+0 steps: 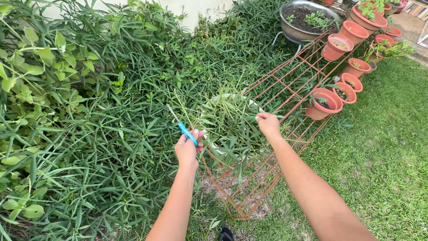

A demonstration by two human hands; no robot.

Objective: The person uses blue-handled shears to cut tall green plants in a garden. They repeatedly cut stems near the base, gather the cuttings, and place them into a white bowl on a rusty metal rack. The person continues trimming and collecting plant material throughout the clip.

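Scissors point(182, 125) amid greens point(223, 116), beside rusty rack point(285, 85).

A rusty metal grid rack point(285, 85) lies flat on the ground, running from the lower middle up to the right. Terracotta-coloured plastic pots point(324, 103) with small seedlings stand along its right edge. A large grey metal basin point(307, 20) of dark soil sits at the far end. Short lawn grass point(383, 156) covers the right side.
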